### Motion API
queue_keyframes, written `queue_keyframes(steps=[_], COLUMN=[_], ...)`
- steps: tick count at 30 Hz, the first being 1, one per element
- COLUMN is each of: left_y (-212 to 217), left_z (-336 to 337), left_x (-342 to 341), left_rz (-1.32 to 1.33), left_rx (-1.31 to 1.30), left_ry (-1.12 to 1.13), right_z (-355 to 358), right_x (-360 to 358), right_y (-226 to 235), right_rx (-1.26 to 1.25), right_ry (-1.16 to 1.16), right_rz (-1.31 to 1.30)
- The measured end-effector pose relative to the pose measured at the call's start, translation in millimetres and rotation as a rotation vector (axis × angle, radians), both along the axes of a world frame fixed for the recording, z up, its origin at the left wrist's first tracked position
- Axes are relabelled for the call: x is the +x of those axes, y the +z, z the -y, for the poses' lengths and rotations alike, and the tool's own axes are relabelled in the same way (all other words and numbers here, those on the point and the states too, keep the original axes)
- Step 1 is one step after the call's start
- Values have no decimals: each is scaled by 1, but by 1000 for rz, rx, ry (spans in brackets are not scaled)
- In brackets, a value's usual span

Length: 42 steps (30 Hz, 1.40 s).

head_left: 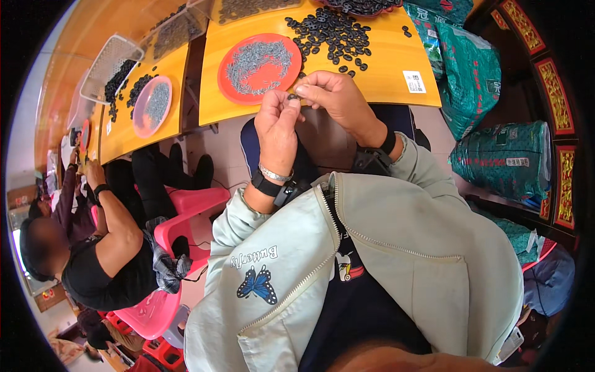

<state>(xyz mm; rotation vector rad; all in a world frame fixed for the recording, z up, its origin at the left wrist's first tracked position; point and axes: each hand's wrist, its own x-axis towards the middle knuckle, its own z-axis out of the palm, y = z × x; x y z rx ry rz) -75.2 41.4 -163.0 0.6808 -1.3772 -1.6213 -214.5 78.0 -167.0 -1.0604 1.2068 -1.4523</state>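
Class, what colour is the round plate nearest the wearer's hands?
The round plate is orange-red, best seen in head view.
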Motion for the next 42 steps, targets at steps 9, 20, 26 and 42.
queue_keyframes(steps=[9, 20, 26, 42], left_y=[-6, -12, -19, -49], left_z=[1, 1, -2, 7], left_x=[0, 1, -2, -6], left_rz=[32, 94, 106, -24], left_rx=[-2, -53, -64, 64], left_ry=[22, 57, 89, 57], right_z=[-1, -1, -5, 6], right_x=[3, 4, 9, 22], right_y=[2, -7, -3, -36], right_rx=[-17, -87, -99, -30], right_ry=[-27, -39, -67, -80], right_rz=[79, -25, -138, 197])
